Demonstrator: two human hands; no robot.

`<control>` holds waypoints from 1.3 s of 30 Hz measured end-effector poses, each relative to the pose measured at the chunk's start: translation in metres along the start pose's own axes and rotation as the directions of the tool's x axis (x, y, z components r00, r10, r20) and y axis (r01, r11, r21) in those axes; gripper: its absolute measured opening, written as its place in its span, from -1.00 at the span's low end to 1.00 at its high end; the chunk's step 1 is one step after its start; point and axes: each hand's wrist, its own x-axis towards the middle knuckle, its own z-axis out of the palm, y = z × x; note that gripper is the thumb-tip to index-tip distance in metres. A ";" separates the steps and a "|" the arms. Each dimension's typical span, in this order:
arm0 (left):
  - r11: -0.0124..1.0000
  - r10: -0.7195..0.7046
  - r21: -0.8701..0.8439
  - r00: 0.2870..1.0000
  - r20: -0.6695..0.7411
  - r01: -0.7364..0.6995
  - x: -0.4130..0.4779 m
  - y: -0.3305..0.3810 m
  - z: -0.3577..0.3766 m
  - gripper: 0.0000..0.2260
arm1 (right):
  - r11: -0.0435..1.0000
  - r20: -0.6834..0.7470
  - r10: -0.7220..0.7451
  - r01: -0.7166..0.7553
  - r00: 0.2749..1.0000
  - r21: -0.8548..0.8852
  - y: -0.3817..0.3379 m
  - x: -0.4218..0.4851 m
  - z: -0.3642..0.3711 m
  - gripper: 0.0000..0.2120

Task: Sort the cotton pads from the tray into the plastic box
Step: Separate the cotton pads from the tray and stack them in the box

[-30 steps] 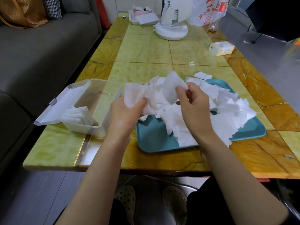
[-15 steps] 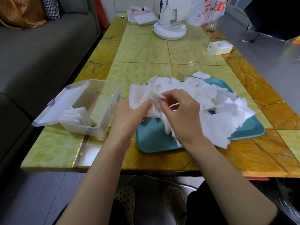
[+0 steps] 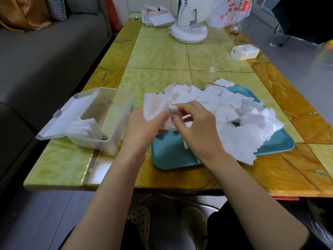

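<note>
Presently we find the left hand (image 3: 142, 127) gripping a small stack of cotton pads (image 3: 155, 110) above the near-left corner of the teal tray (image 3: 173, 156), its fingers curled round the stack's lower edge. The right hand (image 3: 196, 130) pinches the stack's right edge between thumb and forefinger, the other fingers loosely bent. The loose heap (image 3: 234, 112) covers most of the tray and overhangs its near-right rim. The plastic box (image 3: 117, 139) stands open just left of the tray, with a short row of pads (image 3: 84, 126) at its near end. We judge the step to be squaring the stack. We recommend aligning all edges before carrying it across, then seating it flush against the existing row.
</note>
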 end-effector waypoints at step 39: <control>0.993 0.118 0.001 0.992 0.049 -0.119 0.000 0.000 0.005 -0.94 | 0.803 0.124 0.480 -0.492 0.868 0.336 -0.005 0.009 -0.006 -0.66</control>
